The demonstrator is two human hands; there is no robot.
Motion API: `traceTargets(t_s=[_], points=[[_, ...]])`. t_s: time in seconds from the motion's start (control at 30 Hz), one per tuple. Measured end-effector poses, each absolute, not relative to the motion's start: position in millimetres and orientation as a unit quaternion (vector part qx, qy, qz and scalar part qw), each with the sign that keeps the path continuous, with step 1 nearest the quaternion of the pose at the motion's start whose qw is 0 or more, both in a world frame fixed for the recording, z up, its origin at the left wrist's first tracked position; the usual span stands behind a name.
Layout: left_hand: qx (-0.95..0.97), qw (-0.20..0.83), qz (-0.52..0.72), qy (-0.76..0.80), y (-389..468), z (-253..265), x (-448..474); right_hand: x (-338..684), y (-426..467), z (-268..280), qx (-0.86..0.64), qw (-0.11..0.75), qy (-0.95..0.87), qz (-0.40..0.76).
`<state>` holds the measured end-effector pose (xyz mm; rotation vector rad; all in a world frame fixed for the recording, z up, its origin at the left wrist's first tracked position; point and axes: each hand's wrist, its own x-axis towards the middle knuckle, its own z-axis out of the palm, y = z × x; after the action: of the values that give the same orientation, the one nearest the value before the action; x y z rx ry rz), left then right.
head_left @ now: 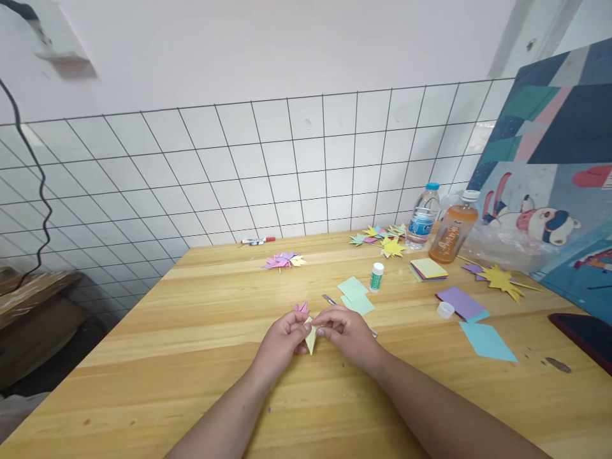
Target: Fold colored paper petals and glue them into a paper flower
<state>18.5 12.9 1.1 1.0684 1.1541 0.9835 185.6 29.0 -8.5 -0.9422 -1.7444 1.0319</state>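
A small pale-yellow folded paper (310, 339) with a pointed lower tip is held up between my hands over the wooden table. My left hand (285, 333) pinches its left side between thumb and fingers. On the other side, the thumb and forefinger of my right hand (345, 331) close on its upper right edge. Just beyond my left fingertips lies a pink folded paper piece (301, 308). A slim cutter knife (328, 299) is partly covered by my right hand. Light-green paper squares (357, 303) rest beyond that hand.
An open glue stick (377, 278) stands mid-table, its cap (445, 310) farther right. Behind are folded paper clusters (283, 260), yellow paper stars (392, 247), a water bottle (423, 217) and an orange drink bottle (454, 228). Blue paper (488, 341) and a dark device (581, 338) lie right.
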Motion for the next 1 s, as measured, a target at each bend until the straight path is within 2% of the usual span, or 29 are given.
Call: traceTargets(t_s=[0.33,0.57,0.8,1.0], points=[[0.472,0.605,0.409,0.493,10.2,6.3,19.0,185.9,29.9,-8.2,-0.405,0.431,-0.708,0.387],[0.526,0.557,0.415,0.492,7.4,3.5,24.1,186.4,30.0,-6.4,-0.453,0.396,-0.706,0.374],[0.526,0.552,0.405,0.504,8.4,-1.8,23.2,187.1,30.8,-7.5,-0.45,0.4,-0.714,0.357],[0.523,0.554,0.432,0.482,9.4,-4.0,23.2,185.5,27.3,-4.6,-0.415,0.416,-0.633,0.504]])
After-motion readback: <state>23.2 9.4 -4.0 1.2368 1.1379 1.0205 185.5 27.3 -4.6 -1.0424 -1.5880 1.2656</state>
